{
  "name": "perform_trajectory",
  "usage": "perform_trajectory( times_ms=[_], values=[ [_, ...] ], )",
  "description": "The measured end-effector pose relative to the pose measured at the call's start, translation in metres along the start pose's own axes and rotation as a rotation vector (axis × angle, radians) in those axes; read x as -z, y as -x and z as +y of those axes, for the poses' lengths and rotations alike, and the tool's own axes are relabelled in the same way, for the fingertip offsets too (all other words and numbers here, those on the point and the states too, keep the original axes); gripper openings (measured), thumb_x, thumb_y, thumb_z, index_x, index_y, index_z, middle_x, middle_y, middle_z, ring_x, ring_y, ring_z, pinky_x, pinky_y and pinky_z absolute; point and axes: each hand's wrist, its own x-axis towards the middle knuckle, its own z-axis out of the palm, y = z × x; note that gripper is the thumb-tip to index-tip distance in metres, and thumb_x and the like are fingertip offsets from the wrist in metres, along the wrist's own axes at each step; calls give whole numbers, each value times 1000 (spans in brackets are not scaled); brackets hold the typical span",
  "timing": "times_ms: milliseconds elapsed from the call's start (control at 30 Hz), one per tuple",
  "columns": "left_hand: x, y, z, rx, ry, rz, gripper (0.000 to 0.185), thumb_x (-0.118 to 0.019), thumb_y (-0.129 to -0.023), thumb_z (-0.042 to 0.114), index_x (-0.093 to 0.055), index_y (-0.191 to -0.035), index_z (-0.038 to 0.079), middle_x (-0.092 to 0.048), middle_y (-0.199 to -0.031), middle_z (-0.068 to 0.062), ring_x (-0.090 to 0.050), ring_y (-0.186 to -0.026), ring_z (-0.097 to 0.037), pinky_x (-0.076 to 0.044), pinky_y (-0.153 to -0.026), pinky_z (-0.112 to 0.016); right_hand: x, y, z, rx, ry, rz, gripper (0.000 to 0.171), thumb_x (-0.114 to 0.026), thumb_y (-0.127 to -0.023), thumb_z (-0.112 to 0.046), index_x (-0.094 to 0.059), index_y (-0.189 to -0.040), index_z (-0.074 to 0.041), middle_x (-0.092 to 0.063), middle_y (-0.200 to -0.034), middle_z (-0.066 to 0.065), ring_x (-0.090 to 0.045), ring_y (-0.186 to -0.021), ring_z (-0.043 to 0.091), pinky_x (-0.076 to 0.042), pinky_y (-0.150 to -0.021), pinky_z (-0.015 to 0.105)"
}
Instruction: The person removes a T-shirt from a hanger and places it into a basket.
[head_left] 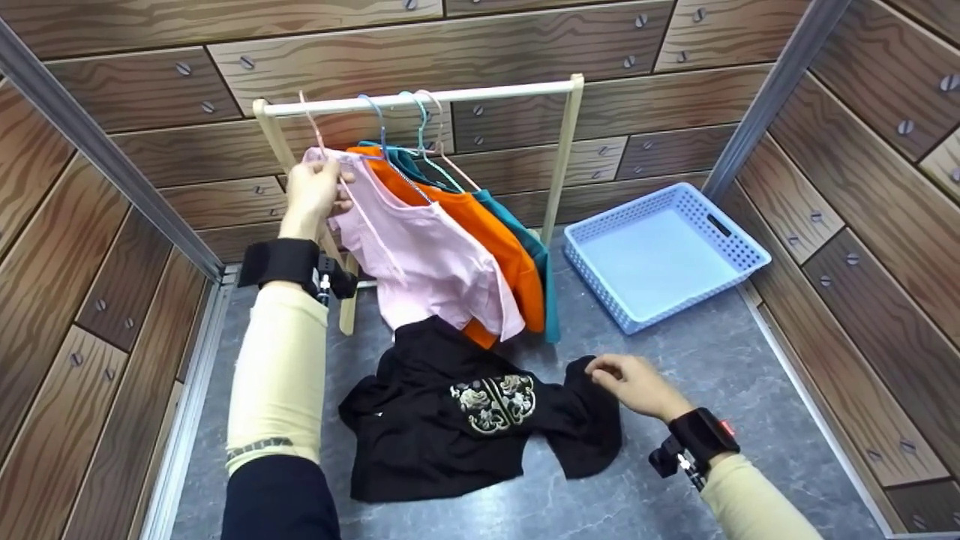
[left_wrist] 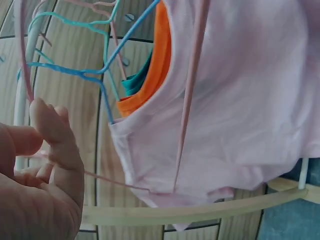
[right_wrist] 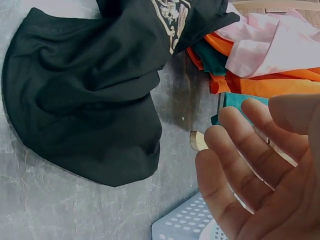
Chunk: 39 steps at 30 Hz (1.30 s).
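My left hand [head_left: 311, 191] pinches a bare pink hanger [left_wrist: 192, 85] near its neck, with the hook at the rail [head_left: 480, 94]. Behind that hanger, a pink shirt [head_left: 439, 255] hangs on a blue hanger [left_wrist: 82, 71]. A black garment [head_left: 420, 450] with a pale embroidered patch [head_left: 495, 403] lies spread on the floor. Close to its sleeve [right_wrist: 90, 110] is my right hand [head_left: 634, 386], fingers loosely bent and holding nothing. In the right wrist view a gap shows between these fingers and the cloth.
An orange garment [head_left: 529, 289] and a teal garment [head_left: 553, 300] hang behind the pink shirt. A blue perforated basket [head_left: 630, 319] stands on the floor to the right of the wooden rack [head_left: 564, 161]. Wood-patterned walls [head_left: 450, 49] enclose the space.
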Motion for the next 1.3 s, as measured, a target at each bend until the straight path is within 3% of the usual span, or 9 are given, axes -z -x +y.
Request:
perform_trajectory(
  times_ms=[200, 333, 467, 567, 733, 900, 1033, 1100, 1300],
  values=[
    [7, 4, -16, 24, 17, -56, 32, -38, -104, 19, -51, -123, -3, -58, -90, -5, -53, -48, -7, -46, -43, -18, -10, -10, -4, 30, 22, -6, 17, -58, -97, -13, -70, -106, -5, -72, -100, 9, -65, -88, 17, -51, -76, 28],
    [17, 11, -35, -61, -178, -58, 34, -41, -103, 20, -55, -121, -4, -60, -88, -6, -54, -49, -6, -48, -45, -19, -20, -19, -11, 59, 80, 3, 17, -59, -95, -13, -70, -106, -6, -72, -105, 10, -67, -92, 23, -53, -83, 38],
    [30, 23, -76, -189, -534, -47, 31, -43, -101, 23, -62, -103, -2, -59, -71, 0, -53, -46, -4, -47, -46, -21, -43, -32, -28, 9, 197, -16, 29, -64, -93, -24, -65, -118, -9, -69, -113, 13, -65, -101, 30, -52, -88, 50],
    [39, 37, -116, -206, -727, -88, 31, -44, -100, 25, -64, -97, 1, -63, -70, -3, -55, -47, -6, -46, -47, -22, -72, -42, -47, -82, 317, -48, 57, -66, -88, -45, -53, -137, -17, -56, -135, 19, -56, -119, 40, -49, -91, 60],
    [41, 68, -181, -141, -904, -177, 27, -47, -99, 24, -67, -102, 5, -68, -79, -9, -59, -52, -12, -51, -53, -29, -134, -59, -74, -171, 481, -82, 91, -63, -76, -72, -27, -152, -37, -15, -162, 19, -26, -140, 55, -47, -86, 69],
    [29, 94, -224, -139, -1023, -229, 20, -56, -95, 23, -69, -105, 11, -70, -79, -6, -66, -63, -20, -53, -70, -41, -181, -62, -88, -230, 613, -148, 97, -55, -69, -85, -23, -151, -46, -4, -165, 10, -15, -145, 53, -38, -86, 79],
    [23, 106, -237, -142, -1078, -223, 16, -59, -94, 26, -70, -100, 17, -72, -86, -6, -68, -74, -25, -52, -77, -48, -201, -60, -85, -255, 674, -136, 88, -59, -69, -82, -37, -146, -45, -10, -165, 9, -21, -144, 53, -38, -83, 80],
    [22, 109, -239, -147, -1094, -228, 15, -60, -94, 27, -71, -100, 19, -72, -87, -6, -68, -70, -24, -52, -76, -47, -207, -61, -80, -264, 664, -102, 83, -63, -71, -76, -44, -143, -40, -14, -164, 11, -24, -142, 54, -40, -80, 79],
    [22, 112, -234, -80, -1027, -296, 18, -58, -96, 25, -69, -108, 16, -71, -83, -2, -64, -48, -16, -53, -51, -31, -211, -71, -62, -285, 573, -24, 62, -78, -75, -49, -56, -128, -27, -31, -156, 12, -33, -136, 54, -43, -76, 77]
  ],
)
